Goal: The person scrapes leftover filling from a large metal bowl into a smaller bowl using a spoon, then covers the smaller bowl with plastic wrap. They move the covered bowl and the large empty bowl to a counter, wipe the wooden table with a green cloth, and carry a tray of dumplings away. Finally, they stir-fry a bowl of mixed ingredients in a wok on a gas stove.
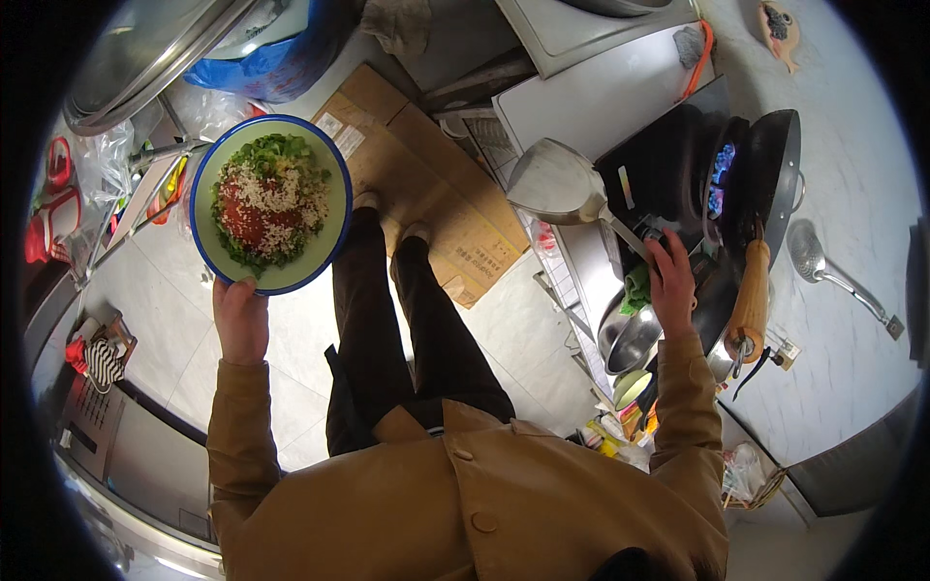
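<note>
My left hand (240, 318) grips the near rim of a pale green bowl (339, 184) with a blue edge. Inside lie chopped green onions (276, 147), red powder (250, 221) and pale sesame-like seeds or minced bits (281, 189). On the right, my right hand (671, 290) is closed around the handle of a metal wok spatula (557, 182); its broad blade points away over the counter's edge. Beyond that hand is a black gas stove (664, 160) with a blue flame (720, 179) lit. A dark wok (775, 179) with a wooden handle (751, 300) stands at the burner.
A slotted skimmer (806, 254) hangs at the marbled wall. Near my right hand sit a steel bowl (625, 339) and a green cloth (635, 289). Flattened cardboard (436, 194) covers the floor by my feet. A large metal lid (145, 58) and a blue bag (266, 73) are at far left.
</note>
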Motion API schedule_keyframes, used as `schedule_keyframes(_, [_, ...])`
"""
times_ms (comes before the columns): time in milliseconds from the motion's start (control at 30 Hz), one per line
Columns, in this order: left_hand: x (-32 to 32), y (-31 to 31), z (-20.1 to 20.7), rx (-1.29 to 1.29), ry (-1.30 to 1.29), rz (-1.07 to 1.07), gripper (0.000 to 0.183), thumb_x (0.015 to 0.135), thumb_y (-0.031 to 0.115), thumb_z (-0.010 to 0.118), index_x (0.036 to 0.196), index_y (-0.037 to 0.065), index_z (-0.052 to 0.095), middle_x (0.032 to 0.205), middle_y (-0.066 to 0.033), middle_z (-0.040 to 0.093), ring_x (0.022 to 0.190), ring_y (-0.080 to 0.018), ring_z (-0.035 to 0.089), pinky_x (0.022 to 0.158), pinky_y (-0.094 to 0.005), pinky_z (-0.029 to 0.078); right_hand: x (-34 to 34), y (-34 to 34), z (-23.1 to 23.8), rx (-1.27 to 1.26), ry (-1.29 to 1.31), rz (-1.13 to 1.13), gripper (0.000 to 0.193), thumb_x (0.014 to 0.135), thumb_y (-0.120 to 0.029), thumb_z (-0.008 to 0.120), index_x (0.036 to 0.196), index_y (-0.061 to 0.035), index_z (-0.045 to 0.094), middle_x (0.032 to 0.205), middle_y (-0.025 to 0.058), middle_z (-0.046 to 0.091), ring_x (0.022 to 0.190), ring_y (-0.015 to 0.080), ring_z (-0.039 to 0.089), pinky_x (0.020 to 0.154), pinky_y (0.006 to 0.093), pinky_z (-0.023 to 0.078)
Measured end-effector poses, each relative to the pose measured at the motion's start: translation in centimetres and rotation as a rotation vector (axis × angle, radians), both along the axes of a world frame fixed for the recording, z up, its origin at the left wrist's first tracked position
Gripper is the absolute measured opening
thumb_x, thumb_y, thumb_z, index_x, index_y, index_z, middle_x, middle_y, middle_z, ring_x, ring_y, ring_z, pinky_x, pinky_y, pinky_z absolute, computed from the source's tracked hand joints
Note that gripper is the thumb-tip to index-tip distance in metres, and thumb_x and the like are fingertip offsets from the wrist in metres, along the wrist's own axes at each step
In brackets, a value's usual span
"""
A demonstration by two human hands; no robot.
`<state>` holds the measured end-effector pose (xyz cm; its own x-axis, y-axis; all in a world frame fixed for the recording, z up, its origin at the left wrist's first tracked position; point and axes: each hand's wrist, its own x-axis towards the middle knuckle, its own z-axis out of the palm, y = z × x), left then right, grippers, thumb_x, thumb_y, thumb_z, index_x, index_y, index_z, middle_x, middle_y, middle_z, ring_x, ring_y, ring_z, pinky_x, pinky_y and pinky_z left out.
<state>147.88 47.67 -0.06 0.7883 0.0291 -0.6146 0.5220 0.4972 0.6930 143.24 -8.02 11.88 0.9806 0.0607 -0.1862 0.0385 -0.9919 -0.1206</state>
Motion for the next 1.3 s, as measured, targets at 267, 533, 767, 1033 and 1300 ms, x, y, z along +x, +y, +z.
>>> schedule_keyframes(267, [0.2,-0.6,0.0,-0.011,0.005,-0.006,0.046,0.083,0.011,0.052,0.128,0.001,0.045,0.127,-0.0095,0.053,0.118,-0.0219,0.050,0.104,-0.0401,0.037,0.0,-0.5,0.2,0.020,0.007,-0.003,0.044,0.076,0.006,0.061,0.117,-0.0115,0.059,0.129,0.0172,0.049,0.107,0.0361,0.056,0.087,0.0381,0.049])
schedule_keyframes(533, [0.4,-1.5,0.6,0.000,0.033,0.005,0.048,0.083,0.012,0.054,0.128,0.000,0.044,0.128,-0.0100,0.052,0.118,-0.0222,0.050,0.103,-0.0405,0.038,0.2,-1.0,0.2,0.024,-0.004,0.005,0.042,0.077,0.005,0.062,0.117,-0.0105,0.059,0.127,0.0178,0.049,0.104,0.0356,0.057,0.085,0.0371,0.050])
schedule_keyframes(767, [1.2,-2.7,2.1,-0.112,-0.049,-0.051,0.054,0.081,0.008,0.061,0.131,-0.002,0.043,0.127,-0.0125,0.054,0.114,-0.0245,0.055,0.096,-0.0376,0.046,-1.3,-2.2,0.2,0.010,0.041,-0.114,0.046,0.076,0.006,0.065,0.118,-0.0106,0.060,0.128,0.0150,0.050,0.102,0.0309,0.059,0.084,0.0355,0.051])
schedule_keyframes(1033, [7.0,-13.5,10.7,-0.260,-0.112,-0.090,0.060,0.075,-0.005,0.049,0.134,0.002,0.039,0.125,-0.0111,0.054,0.110,-0.0234,0.056,0.092,-0.0372,0.048,-8.5,-4.5,3.1,0.243,0.027,-0.309,0.024,0.090,-0.009,0.058,0.113,-0.0125,0.062,0.087,0.0121,0.064,0.080,0.0305,0.062,0.064,0.0401,0.049])
schedule_keyframes(1300, [13.4,-15.9,17.7,-0.352,-0.245,-0.403,0.067,0.074,0.008,0.054,0.139,0.007,0.036,0.137,-0.0110,0.047,0.126,-0.0280,0.045,0.106,-0.0454,0.035,-17.9,6.6,3.2,0.733,0.222,-0.745,0.021,0.091,-0.009,0.057,0.110,-0.0030,0.061,0.072,0.0093,0.063,0.056,0.0161,0.058,0.052,0.0291,0.046])
